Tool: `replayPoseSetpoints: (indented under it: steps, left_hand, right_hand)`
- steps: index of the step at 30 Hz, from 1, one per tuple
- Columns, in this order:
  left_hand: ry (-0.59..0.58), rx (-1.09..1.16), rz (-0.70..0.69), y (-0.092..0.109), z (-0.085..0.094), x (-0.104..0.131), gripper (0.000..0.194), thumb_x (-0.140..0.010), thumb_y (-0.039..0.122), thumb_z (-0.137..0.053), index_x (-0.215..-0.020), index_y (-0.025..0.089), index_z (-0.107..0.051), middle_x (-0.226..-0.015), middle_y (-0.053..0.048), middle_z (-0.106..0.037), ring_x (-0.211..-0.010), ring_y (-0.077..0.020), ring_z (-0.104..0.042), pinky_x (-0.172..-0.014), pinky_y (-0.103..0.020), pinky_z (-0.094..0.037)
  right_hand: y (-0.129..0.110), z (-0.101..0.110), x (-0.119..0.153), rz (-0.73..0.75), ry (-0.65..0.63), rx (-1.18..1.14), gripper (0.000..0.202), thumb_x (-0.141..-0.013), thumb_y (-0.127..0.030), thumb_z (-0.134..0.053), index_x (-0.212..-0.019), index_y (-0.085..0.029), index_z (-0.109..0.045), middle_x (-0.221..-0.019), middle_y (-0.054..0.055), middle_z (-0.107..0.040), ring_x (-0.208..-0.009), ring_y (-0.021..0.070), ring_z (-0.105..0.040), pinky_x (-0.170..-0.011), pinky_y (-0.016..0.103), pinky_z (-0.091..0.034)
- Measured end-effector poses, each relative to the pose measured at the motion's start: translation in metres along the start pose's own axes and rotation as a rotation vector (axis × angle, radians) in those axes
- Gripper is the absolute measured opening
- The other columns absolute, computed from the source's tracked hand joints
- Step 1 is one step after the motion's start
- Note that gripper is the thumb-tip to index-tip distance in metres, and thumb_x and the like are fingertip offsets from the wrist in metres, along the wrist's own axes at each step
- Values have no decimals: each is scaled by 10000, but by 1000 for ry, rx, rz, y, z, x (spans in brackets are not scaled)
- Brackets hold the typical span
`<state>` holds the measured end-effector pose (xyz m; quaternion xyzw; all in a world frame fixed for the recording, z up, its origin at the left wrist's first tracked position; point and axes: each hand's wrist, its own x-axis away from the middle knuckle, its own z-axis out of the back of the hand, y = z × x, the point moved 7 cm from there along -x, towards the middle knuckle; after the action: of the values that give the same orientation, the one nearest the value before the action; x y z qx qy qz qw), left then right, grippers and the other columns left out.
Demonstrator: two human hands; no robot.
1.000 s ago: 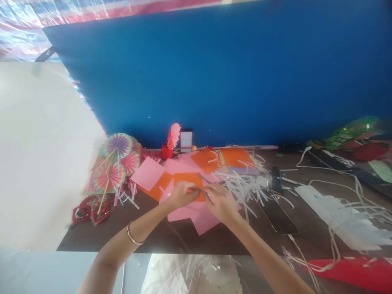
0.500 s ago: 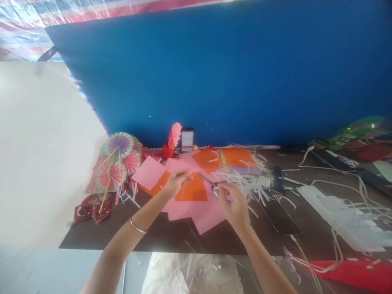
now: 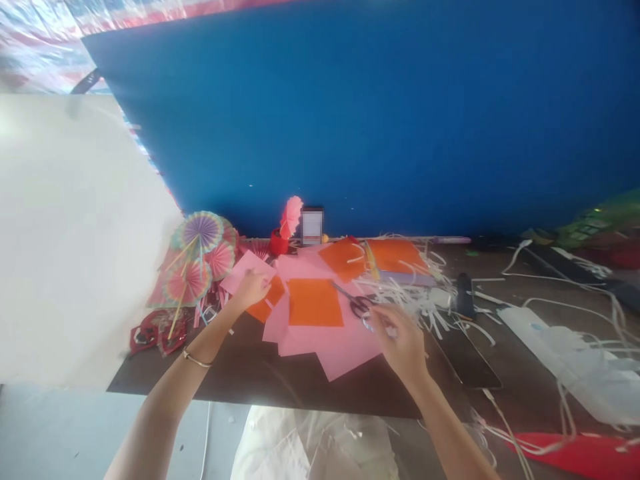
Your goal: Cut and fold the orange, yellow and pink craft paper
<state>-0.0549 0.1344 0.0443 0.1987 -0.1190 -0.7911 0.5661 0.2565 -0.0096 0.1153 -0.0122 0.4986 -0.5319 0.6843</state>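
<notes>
Touching flat square pink paper (image 3: 249,268)

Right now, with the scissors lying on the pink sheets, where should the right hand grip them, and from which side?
Take the scissors by the dark loop handles, coming from the near right, where the right hand already is. The blades point up-left, away from it, toward the orange square.

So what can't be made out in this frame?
- Head view: the right hand is motion-blurred; whether it grips the scissors or only touches them is unclear.
- What the left hand pinches at the pink sheet is too small to tell.
- The small upright object by the blue board is pixelated.
- The red sheet is cut off by the bottom edge.
</notes>
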Motion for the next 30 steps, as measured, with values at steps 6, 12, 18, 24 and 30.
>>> replayPoseSetpoints:
  steps: [6, 12, 18, 24, 30]
  left_hand:
    - [21, -21, 117, -18, -17, 33, 205, -690, 357, -679, -661, 165, -612, -820, -94, -599, -952, -289, -506, -906, -421, -334]
    - [40, 33, 153, -18, -34, 39, 157, -747, 226, -616, -601, 172, -594, -687, -65, -601, -896, -269, -519, -862, -416, -333]
    - [149, 136, 173, -17, -29, 47, 126, -779, 208, -552, -660, 169, -564, -786, -88, -608, -924, -267, -527, -893, -435, -348]
    - [271, 370, 159, -2, -17, 41, 132, -834, 289, -480, -795, 168, -516, -857, -83, -620, -870, -203, -603, -818, -358, -466]
    - [427, 1205, 361, 25, -39, 25, 272, -710, 391, -642, -735, 146, -527, -742, -66, -655, -750, -192, -671, -752, -346, -528]
  right_hand:
    - [-11, -20, -1, 22, -59, -31, 101, -834, -271, -528, -830, -222, -617, -851, 61, -653, -640, 162, -599, -554, 288, -509]
    - [-16, -19, 0, 49, -87, -22, 92, -834, -268, -532, -845, -223, -611, -864, 59, -651, -641, 162, -593, -605, 304, -512]
    - [-11, -15, 3, -1, -96, -14, 112, -833, -297, -537, -846, -220, -618, -881, 68, -658, -662, 172, -596, -576, 305, -512]
    - [-18, -15, 0, -31, -83, -58, 137, -830, -320, -541, -850, -218, -631, -895, 79, -662, -742, 193, -624, -649, 324, -530]
    - [-12, -42, -10, -256, -370, -230, 212, -821, -387, -536, -831, -208, -648, -863, 67, -673, -760, 190, -641, -647, 286, -530]
